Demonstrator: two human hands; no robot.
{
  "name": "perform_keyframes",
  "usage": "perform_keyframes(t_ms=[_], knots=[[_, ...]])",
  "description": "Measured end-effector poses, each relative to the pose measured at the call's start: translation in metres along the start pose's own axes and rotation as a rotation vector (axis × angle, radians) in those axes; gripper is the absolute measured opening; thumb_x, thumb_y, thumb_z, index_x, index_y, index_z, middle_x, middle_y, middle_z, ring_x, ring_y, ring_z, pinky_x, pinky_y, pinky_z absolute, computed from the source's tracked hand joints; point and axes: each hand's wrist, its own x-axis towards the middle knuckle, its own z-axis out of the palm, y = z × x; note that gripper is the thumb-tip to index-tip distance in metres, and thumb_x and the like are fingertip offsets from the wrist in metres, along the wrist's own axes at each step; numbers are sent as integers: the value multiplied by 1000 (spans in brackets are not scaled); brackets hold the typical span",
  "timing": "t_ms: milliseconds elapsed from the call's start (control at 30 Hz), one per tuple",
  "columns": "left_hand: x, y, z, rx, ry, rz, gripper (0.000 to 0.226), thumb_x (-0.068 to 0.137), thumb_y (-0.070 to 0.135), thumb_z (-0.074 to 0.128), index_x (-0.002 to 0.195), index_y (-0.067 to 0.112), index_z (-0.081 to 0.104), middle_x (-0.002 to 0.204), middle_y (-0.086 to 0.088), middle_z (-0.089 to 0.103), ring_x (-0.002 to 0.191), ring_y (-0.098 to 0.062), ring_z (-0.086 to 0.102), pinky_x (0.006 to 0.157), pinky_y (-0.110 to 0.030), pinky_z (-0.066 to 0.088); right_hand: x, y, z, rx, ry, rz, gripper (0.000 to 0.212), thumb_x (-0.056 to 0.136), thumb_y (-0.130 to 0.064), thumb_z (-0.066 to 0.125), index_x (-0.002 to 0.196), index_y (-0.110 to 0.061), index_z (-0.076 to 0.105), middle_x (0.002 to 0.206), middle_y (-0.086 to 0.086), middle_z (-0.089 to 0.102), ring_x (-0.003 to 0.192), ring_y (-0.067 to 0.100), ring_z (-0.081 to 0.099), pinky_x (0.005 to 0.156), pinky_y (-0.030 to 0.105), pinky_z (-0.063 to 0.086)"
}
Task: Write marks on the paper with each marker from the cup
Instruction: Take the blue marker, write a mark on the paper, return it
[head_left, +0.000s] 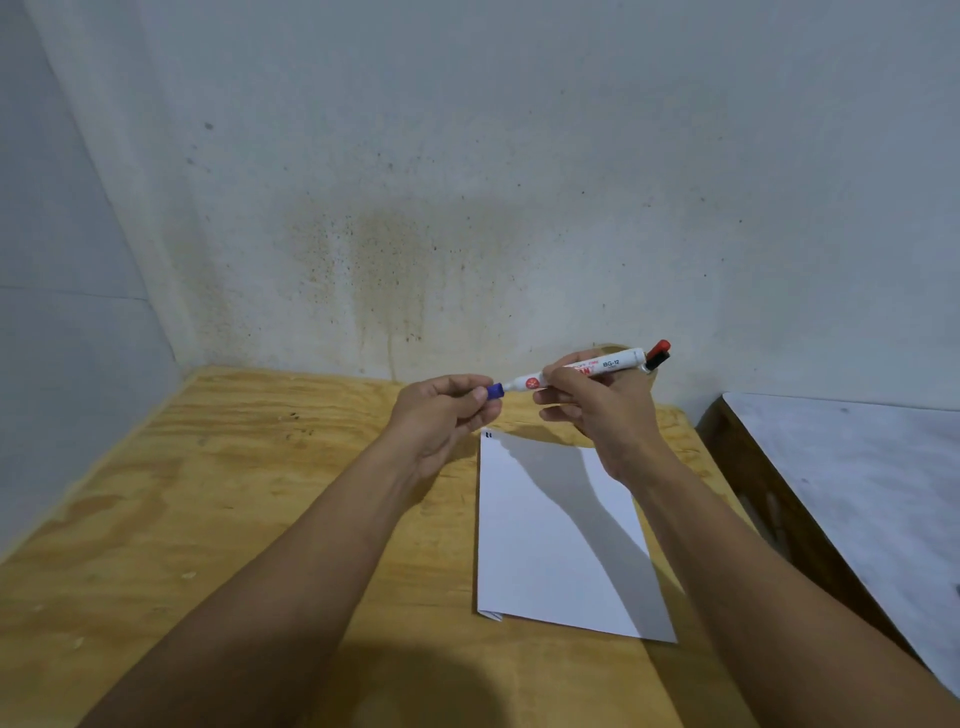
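My right hand (597, 410) holds a white marker (613, 364) level above the far end of the paper (545, 545). My left hand (447, 410) pinches the marker's blue cap (495, 391) at its left end. The cap sits at the marker's tip; I cannot tell if it is fully on. The white sheet lies on the wooden table (208, 493) and carries a small dark mark (488, 435) at its far left corner. Behind my right hand a cup (652, 379) is mostly hidden. A red-capped marker (658, 349) and a black one (661, 358) stick out of it.
A stained wall rises right behind the table's far edge, with another wall on the left. A second, grey-topped table (857, 493) stands to the right across a narrow gap.
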Motion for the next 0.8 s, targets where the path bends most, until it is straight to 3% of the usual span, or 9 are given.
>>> perform_keyframes(t_ms=[167, 300, 433, 533, 667, 800], knots=[[-6, 3, 15, 2, -59, 3, 14, 85, -11, 56, 85, -3, 67, 84, -17, 67, 68, -20, 68, 71, -23, 60, -2, -5, -9, -63, -6, -23, 7, 82, -4, 74, 81, -3, 66, 77, 18, 74, 65, 28, 72, 59, 34, 56], [-10, 8, 29, -16, -65, 7, 10, 83, -12, 59, 85, -6, 66, 82, -18, 67, 65, -20, 69, 67, -24, 60, -1, -12, -20, -110, -25, -46, 15, 81, -12, 78, 85, 0, 71, 78, 14, 76, 66, 23, 72, 66, 38, 54], [-8, 14, 45, -17, -24, 43, 10, 82, -13, 61, 81, -4, 65, 79, -20, 68, 62, -21, 70, 61, -23, 59, 3, -23, -24, -153, -32, -118, 10, 84, -12, 76, 83, -3, 72, 72, 7, 72, 59, 12, 67, 56, 20, 50], [-8, 15, 59, 8, -32, 108, 8, 79, -9, 66, 85, -4, 64, 76, -19, 68, 62, -23, 69, 64, -26, 61, 10, -25, -29, -242, -51, -114, 15, 92, -20, 67, 89, -6, 69, 66, -6, 65, 59, 2, 57, 59, 19, 43], [-1, 4, 80, 381, 19, 308, 24, 76, 12, 76, 97, 6, 68, 87, -8, 72, 77, -18, 67, 75, -33, 57, 24, -36, -41, -222, 25, -97, 21, 100, -25, 53, 101, -6, 62, 79, -3, 67, 75, 15, 61, 66, 28, 50], [7, -7, 87, 883, 12, 510, 33, 81, 24, 70, 112, 15, 66, 109, 1, 68, 94, -15, 61, 81, -29, 49, 45, -72, -66, -639, 142, -92, 37, 104, -36, 40, 116, -7, 58, 80, 3, 58, 66, 21, 66, 68, 43, 63]])
